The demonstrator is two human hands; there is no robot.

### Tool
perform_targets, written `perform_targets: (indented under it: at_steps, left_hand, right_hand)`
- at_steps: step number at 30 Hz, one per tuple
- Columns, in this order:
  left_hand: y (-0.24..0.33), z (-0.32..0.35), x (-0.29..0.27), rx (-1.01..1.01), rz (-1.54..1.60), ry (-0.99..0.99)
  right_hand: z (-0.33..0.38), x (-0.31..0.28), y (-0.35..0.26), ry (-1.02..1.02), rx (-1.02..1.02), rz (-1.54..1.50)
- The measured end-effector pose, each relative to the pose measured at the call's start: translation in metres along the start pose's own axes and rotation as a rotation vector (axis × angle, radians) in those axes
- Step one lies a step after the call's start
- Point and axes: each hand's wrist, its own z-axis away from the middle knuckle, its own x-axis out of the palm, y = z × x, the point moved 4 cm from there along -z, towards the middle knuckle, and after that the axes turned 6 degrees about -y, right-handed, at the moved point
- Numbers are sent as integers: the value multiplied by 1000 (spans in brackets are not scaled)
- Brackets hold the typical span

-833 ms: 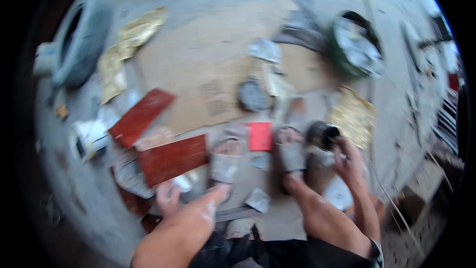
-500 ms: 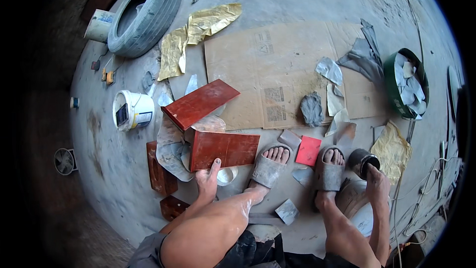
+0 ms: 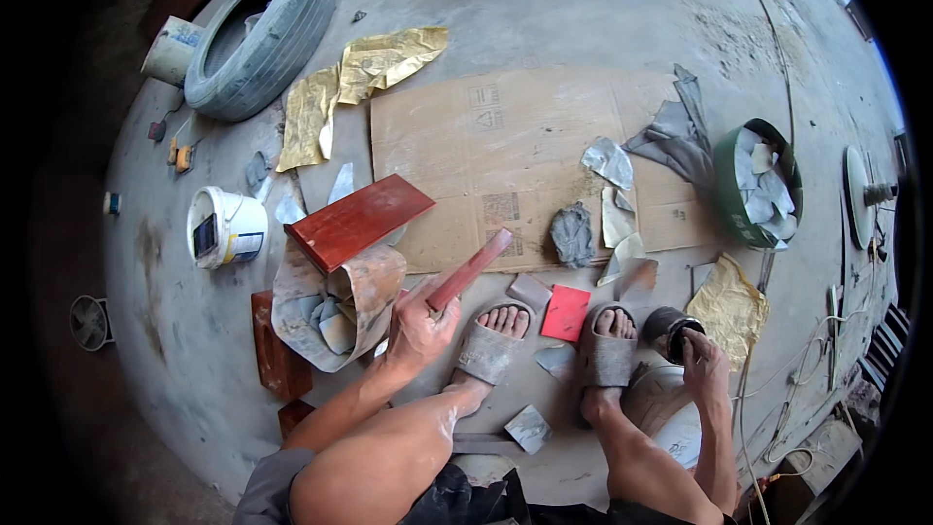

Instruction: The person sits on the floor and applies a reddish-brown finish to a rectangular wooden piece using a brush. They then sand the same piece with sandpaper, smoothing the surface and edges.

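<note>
My left hand (image 3: 420,329) grips a flat reddish-brown wooden board (image 3: 470,268) by its lower end and holds it tilted on edge above the floor, near my left foot. My right hand (image 3: 705,362) rests on a small dark round tin (image 3: 671,329) beside my right foot. A second reddish board (image 3: 358,222) lies on a crumpled sheet of brown paper (image 3: 340,303) to the left. A small red square (image 3: 566,312) lies on the floor between my feet. A grey lump of putty (image 3: 571,233) sits on the cardboard sheet (image 3: 515,160).
An old tyre (image 3: 258,34) lies at the back left, a white bucket (image 3: 225,227) left of the boards. A green tub (image 3: 756,185) full of grey scraps stands at the right. Yellow crumpled paper (image 3: 360,78), grey rags (image 3: 675,136) and more red boards (image 3: 274,360) are scattered about.
My left hand has lifted a red board off the floor and turned it on edge. The view has tilted further down; my right hand stays at the dark tin.
</note>
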Motion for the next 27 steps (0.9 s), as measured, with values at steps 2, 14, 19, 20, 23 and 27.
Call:
perform_targets:
  at_steps: [2,14,19,20,23,27]
  left_hand:
    - [22,-12,0,51,-45,-47]
    - [43,-17,6,131,-66,-133]
    - [43,-18,5,123,-63,-152]
    - [44,-19,5,116,-69,-165]
    - [48,-21,3,64,-106,-223]
    - [41,-19,4,66,-103,-278]
  right_hand:
    - [0,-4,-1,8,17,-71]
    - [5,-8,-13,2,38,224]
    - [4,-8,0,112,22,-114]
    - [6,-9,3,116,45,-103]
    - [18,-9,14,164,64,-160]
    - [37,-33,16,405,152,-323]
